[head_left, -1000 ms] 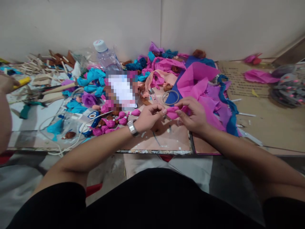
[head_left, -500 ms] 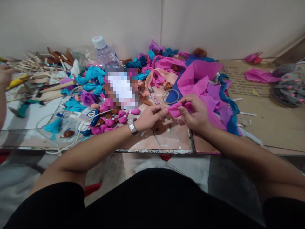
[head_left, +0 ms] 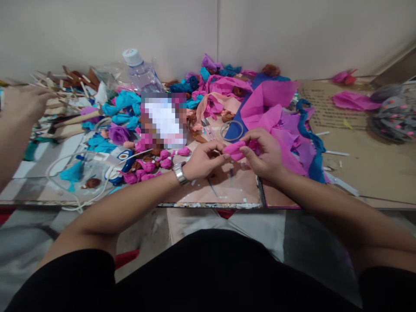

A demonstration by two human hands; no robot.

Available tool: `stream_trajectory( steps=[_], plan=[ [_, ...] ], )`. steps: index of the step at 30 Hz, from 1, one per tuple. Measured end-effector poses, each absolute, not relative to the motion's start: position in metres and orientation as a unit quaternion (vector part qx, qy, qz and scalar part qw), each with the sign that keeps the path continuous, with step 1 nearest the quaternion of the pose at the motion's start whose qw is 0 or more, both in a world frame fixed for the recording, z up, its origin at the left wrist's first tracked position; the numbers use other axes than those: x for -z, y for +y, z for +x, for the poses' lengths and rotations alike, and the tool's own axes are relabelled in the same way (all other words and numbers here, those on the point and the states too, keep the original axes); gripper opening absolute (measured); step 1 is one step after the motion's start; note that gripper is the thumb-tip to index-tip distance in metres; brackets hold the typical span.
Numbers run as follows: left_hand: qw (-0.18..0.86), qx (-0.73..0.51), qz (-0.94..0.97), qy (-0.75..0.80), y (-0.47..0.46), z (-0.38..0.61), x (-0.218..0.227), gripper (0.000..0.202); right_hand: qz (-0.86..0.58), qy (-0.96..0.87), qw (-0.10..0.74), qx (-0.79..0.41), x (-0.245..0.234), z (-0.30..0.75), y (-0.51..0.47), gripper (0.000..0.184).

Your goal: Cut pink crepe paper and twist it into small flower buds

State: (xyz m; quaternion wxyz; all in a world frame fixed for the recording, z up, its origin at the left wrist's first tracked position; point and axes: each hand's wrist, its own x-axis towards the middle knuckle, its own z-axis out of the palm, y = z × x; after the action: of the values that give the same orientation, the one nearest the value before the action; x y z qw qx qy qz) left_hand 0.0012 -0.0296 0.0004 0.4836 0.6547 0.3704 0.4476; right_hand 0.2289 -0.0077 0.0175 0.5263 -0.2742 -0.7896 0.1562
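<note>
Between my hands, above the near edge of the table, is a small folded piece of pink crepe paper (head_left: 234, 151). My right hand (head_left: 264, 155) grips it with thumb and fingers. My left hand (head_left: 208, 159), with a metal watch at the wrist, pinches or touches its left end; the fingertips partly hide the contact. Just behind them lie a coil of wire (head_left: 232, 131) and a small pink-handled cutter (head_left: 210, 132). To the left sit several tied pink paper buds (head_left: 166, 161). Large pink crepe sheets (head_left: 273, 97) lie behind my right hand.
A water bottle (head_left: 143, 73) stands near the wall. A white cord (head_left: 60, 164) loops at the front left. Another person's hand (head_left: 24, 102) reaches over wooden sticks (head_left: 61, 102) at the far left. Cardboard (head_left: 357, 160) and a dark mesh bundle (head_left: 391, 115) are on the right.
The pink paper piece looks rounder and more folded between my fingers. My left fingers have shifted slightly on it. The other person's hand has moved further into view at the left.
</note>
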Motion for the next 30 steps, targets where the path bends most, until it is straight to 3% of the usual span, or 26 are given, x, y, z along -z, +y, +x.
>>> stream_trajectory(
  steps=[7, 15, 24, 30],
  plan=[
    [0.413, -0.486, 0.677, 0.366, -0.030, -0.001, 0.000, 0.026, -0.278, -0.831, 0.464, -0.129, -0.018, 0.232, -0.006, 0.022],
    [0.340, -0.482, 0.737, 0.330, -0.033, -0.007, 0.001, 0.028, -0.253, -0.867, 0.417, -0.096, -0.018, 0.231, -0.006, 0.018],
    [0.476, -0.489, 0.661, 0.311, -0.034, 0.004, 0.003, 0.034, -0.248, -0.881, 0.391, -0.094, -0.016, 0.231, -0.005, 0.022],
    [0.512, -0.496, 0.626, 0.316, -0.033, 0.005, -0.002, 0.039, -0.237, -0.880, 0.393, -0.119, -0.015, 0.233, -0.005, 0.018]
  ],
)
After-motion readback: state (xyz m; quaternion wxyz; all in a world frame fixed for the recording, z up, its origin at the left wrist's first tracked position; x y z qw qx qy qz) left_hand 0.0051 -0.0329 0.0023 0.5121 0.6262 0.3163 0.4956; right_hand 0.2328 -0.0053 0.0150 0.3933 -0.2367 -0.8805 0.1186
